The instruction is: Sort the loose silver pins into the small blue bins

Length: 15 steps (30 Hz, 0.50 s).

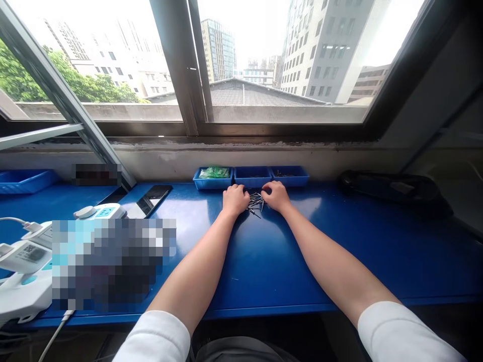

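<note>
Left hand (236, 199) rests at the near side of the trays with its fingers curled inward, about half closed, against the left edge of a loose heap of slim metal pins (256, 201). Right hand (276, 196) arches over the right edge, thumb and fingers bent and partly open; whether either has a pin pinched, I cannot tell, as the fingertips are small and partly hidden. The heap lies on the blue tabletop (256, 261), between the hands and just in front of the trays.

Each pin looks light, stiff and hard to damage, but smooth and inclined to roll or cross its neighbours. I'd take one by the middle of its shank between thumb and forefinger, or slide a few together from the sides so the ends line up.

Three small blue trays stand in a row by the wall. The left tray (213, 185) holds green and clear plastic packets (214, 172); the middle tray (252, 181) seems to have a few thin dark bits low down, and the right tray (294, 181) has some slender dark pieces (284, 174) lying loose inside
</note>
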{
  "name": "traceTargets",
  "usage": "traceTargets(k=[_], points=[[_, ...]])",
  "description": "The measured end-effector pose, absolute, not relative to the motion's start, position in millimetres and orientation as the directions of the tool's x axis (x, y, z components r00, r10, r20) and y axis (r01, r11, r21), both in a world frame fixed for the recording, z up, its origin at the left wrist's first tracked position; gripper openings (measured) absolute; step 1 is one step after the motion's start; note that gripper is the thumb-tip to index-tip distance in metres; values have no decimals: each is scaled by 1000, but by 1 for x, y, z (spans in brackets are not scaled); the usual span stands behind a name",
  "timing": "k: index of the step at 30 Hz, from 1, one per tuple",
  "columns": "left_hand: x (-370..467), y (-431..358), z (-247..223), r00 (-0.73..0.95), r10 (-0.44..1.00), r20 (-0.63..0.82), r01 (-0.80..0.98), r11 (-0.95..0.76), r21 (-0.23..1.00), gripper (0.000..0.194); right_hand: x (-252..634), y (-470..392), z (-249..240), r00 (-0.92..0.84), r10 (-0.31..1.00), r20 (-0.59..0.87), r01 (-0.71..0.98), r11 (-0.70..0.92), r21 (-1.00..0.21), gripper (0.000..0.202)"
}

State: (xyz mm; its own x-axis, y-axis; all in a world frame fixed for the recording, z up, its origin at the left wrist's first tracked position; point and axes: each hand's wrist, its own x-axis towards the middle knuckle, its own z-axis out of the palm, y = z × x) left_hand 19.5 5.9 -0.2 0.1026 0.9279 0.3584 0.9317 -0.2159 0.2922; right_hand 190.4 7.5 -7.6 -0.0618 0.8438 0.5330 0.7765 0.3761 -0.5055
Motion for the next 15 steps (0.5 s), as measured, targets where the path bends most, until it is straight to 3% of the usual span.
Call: traceTargets(k=[6, 10, 15], points=[[22, 4, -5, 262, 920, 291, 915, -333, 227, 48, 186, 8, -11, -209, 888, 409, 845, 375, -382, 36], [23, 5, -6, 280, 930, 239, 919, -332, 214, 56, 184, 11, -12, -238, 916, 322, 872, 348, -344, 30], [23, 3, -4, 276, 942, 192, 927, -314, 207, 61, 186, 12, -12, -242, 915, 321, 853, 359, -380, 23]])
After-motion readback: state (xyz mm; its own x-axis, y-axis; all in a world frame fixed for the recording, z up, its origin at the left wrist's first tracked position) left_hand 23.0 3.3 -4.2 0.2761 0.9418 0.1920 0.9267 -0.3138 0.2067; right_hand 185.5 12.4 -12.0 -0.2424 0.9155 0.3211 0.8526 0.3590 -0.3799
